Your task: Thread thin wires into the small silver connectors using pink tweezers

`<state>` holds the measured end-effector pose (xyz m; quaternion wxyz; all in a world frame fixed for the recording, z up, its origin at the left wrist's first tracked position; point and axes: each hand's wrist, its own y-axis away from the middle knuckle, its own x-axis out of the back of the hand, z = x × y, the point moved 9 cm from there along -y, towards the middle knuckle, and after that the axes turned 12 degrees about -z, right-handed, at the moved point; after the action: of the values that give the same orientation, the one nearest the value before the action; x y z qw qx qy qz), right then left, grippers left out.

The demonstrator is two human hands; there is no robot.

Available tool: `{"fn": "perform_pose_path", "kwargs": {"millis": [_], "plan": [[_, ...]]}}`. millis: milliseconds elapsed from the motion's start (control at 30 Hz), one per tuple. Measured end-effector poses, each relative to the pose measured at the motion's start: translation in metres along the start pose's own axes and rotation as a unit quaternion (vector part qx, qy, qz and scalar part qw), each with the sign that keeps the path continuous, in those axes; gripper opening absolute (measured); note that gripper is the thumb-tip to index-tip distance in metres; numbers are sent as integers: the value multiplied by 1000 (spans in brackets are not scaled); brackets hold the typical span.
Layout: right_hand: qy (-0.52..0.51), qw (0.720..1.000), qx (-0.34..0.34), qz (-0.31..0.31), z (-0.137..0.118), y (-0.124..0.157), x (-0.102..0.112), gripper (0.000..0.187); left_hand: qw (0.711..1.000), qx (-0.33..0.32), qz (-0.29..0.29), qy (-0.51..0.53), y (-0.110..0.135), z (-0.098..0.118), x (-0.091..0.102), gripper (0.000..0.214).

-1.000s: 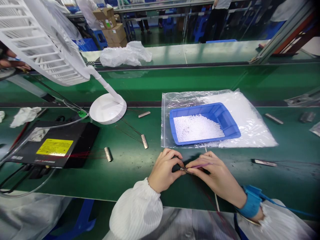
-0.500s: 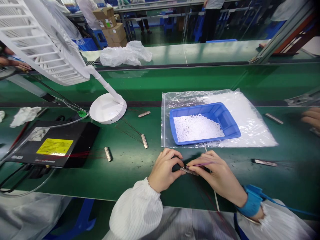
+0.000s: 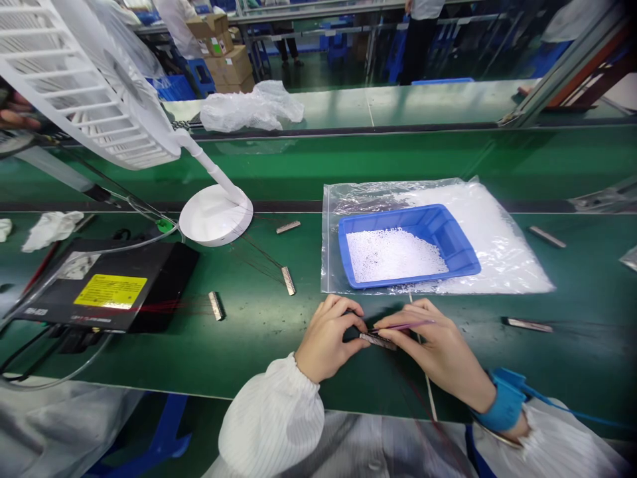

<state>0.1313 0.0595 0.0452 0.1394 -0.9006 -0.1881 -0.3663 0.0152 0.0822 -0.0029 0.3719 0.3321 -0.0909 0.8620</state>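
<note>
Near the table's front edge, my left hand (image 3: 332,337) pinches one end of a small silvery strip-shaped part (image 3: 378,340) between thumb and fingers. Fine dark red wires trail from that part toward my body. My right hand (image 3: 438,348), with a blue wrist strap, is closed around slim purple tweezers (image 3: 408,325). Their tip meets the part close to my left fingertips; the exact contact point is too small to make out. Just beyond both hands sits a blue tray (image 3: 413,277) of white beads, resting on a clear plastic bag (image 3: 507,252) filled with the same beads.
Similar wired parts lie on the green table: one (image 3: 215,306) by the black box (image 3: 164,285), others (image 3: 288,281) left of centre, and one (image 3: 527,324) at right. A white fan (image 3: 216,216) stands at the left. A pale cord (image 3: 430,392) runs beneath my right hand.
My hands keep nearly the same pose over the part. At the far right, another person's hand has left the view, and a small clear bag shows there.
</note>
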Motion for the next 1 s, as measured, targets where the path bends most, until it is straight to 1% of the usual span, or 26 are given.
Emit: {"fn": "perform_pose_path", "kwargs": {"millis": [133,333,500,1000], "plan": [[1,1000,5,-4,-2,0,0,13,1000,-2,0,2,0,1,1,12],[9,999,1,-33,-1,-2,-9,16,1000,3,-1,0,0,1,1,11],[10,999,20,-49,-4,-2,-12,14,1000,4,-1,-5,0,1,1,9],[9,999,34,-23,-7,-1,-4,11,1000,6,-3,1,0,1,1,11]]}}
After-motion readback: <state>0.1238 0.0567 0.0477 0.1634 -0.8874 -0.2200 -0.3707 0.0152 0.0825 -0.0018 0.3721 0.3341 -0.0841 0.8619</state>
